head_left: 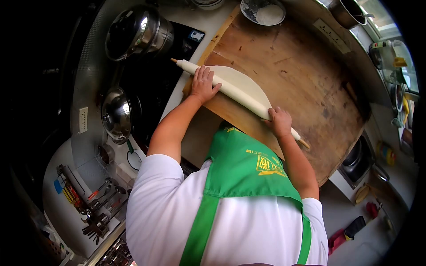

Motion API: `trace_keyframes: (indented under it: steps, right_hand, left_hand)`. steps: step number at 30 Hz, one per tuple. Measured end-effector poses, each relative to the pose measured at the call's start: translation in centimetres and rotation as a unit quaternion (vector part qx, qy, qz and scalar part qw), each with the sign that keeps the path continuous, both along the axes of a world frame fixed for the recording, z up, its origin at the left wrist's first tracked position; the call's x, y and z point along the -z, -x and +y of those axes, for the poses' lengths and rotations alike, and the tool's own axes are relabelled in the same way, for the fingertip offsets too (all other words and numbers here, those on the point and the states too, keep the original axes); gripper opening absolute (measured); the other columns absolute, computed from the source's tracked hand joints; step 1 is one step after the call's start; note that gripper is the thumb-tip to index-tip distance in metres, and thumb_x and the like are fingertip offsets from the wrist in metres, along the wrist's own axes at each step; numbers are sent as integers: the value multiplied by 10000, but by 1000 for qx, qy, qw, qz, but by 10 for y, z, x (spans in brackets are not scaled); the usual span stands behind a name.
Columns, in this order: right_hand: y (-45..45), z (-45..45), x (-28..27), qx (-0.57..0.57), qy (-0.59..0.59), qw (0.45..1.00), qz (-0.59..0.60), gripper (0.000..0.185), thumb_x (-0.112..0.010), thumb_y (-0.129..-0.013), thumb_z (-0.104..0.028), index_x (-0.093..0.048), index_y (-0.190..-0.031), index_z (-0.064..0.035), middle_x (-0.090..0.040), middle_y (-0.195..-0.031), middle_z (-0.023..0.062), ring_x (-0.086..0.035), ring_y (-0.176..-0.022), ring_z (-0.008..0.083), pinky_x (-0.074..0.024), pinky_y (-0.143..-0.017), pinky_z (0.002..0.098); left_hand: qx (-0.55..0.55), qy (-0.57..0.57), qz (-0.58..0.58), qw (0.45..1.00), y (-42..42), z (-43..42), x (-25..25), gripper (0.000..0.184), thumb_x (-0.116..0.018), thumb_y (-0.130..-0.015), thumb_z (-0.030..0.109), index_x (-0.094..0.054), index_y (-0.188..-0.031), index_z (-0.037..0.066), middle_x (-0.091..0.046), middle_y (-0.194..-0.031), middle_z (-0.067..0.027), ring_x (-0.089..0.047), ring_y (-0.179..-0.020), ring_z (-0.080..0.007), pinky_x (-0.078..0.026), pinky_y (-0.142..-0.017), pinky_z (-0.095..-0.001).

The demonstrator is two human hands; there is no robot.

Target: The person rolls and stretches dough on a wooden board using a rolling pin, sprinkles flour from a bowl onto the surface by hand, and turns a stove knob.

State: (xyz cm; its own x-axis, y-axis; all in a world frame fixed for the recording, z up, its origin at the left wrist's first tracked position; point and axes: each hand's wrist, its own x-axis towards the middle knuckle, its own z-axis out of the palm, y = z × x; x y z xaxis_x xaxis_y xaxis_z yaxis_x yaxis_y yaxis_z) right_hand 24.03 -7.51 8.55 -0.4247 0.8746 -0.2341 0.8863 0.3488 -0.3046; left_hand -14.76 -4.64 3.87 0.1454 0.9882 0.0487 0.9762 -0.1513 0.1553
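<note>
A long rolling pin (242,95) lies slantwise across the board, its body white and apparently wrapped in dough, with bare wooden tips at both ends. Beyond it spreads a pale, smooth sheet of dough (237,76) with a curved far edge. My left hand (205,85) is closed over the pin near its upper left end, fingers across the top and thumb on the near side. Toward the lower right end, my right hand (280,121) curls over the pin. The undersides of both hands are hidden.
The wooden board (293,71) bears a metal bowl (268,15) of white powder at its far edge. At left stand a steel pot (140,33) and a domed lid (116,115). Utensils (102,199) hang lower left. A sink (357,162) adjoins the board's right side.
</note>
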Motion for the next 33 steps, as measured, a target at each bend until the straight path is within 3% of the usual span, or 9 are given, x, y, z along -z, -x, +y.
trace_keyframes:
  steps: [2,7,11,14,15,20,23,28,33]
  right_hand:
    - [-34,-21,2,17,-8,1000,9,446,-871,-744,-381,-692,-1108,-197,-653,-1010,46,-651,-969,285,-510,-842,431]
    - [-121,-62,-5,58,-14,998,-10,531,-871,-723,-282,-682,-1212,-196,-674,-1069,69,-645,-1034,319,-504,-899,457]
    - [-112,-71,-15,75,-39,993,76,719,-794,-867,-360,-525,-1473,-80,-558,-1435,197,-493,-1370,413,-402,-1140,541]
    - [-45,-64,16,71,-73,991,86,636,-651,-960,-411,-510,-1505,-115,-487,-1554,182,-407,-1469,393,-287,-1228,557]
    - [-25,-57,23,74,-57,995,30,626,-629,-959,-417,-519,-1505,-132,-476,-1574,164,-393,-1484,378,-274,-1229,570]
    - [-34,12,35,184,-136,973,40,631,-606,-936,-423,-539,-1507,-164,-467,-1583,178,-381,-1492,405,-289,-1209,600]
    - [-43,18,48,283,-159,946,25,638,-588,-940,-441,-535,-1514,-168,-467,-1582,191,-377,-1493,418,-290,-1202,616]
    - [-65,-57,52,192,-179,964,33,597,-573,-946,-481,-582,-1481,-217,-478,-1585,162,-405,-1476,407,-327,-1175,627]
    - [-102,2,56,278,-161,947,-23,608,-569,-942,-482,-576,-1485,-209,-476,-1586,167,-408,-1470,415,-312,-1186,616]
  left_hand:
    - [-2,5,-1,1000,-29,-27,-2,669,-652,-917,459,-576,-1378,-20,-459,-1524,-281,-311,-1496,-489,-181,-1256,-607]
    - [117,51,-60,990,-123,-47,0,630,-631,-945,385,-555,-1421,-20,-381,-1612,-253,-279,-1538,-436,-172,-1267,-588]
    - [192,33,-75,978,-194,-47,4,595,-609,-956,351,-552,-1456,33,-356,-1649,-211,-257,-1561,-407,-170,-1274,-563]
    - [185,31,-63,980,-222,-40,2,581,-601,-951,330,-559,-1473,78,-341,-1667,-193,-249,-1568,-397,-172,-1277,-543]
    - [155,35,-50,986,-229,-34,3,587,-609,-942,329,-562,-1479,97,-331,-1676,-188,-244,-1570,-401,-173,-1278,-537]
    - [171,95,-63,979,-242,39,-20,608,-584,-939,308,-543,-1507,95,-316,-1674,-229,-240,-1560,-448,-215,-1262,-544]
    - [116,51,-101,987,-242,51,-12,612,-571,-943,305,-535,-1509,75,-305,-1671,-256,-258,-1549,-461,-238,-1251,-558]
    - [174,89,-2,981,-209,0,0,644,-541,-953,325,-494,-1544,74,-297,-1670,-272,-287,-1536,-467,-254,-1241,-569]
    - [181,19,-12,983,-206,57,-10,638,-535,-952,342,-504,-1551,124,-279,-1674,-282,-301,-1526,-482,-288,-1224,-564]
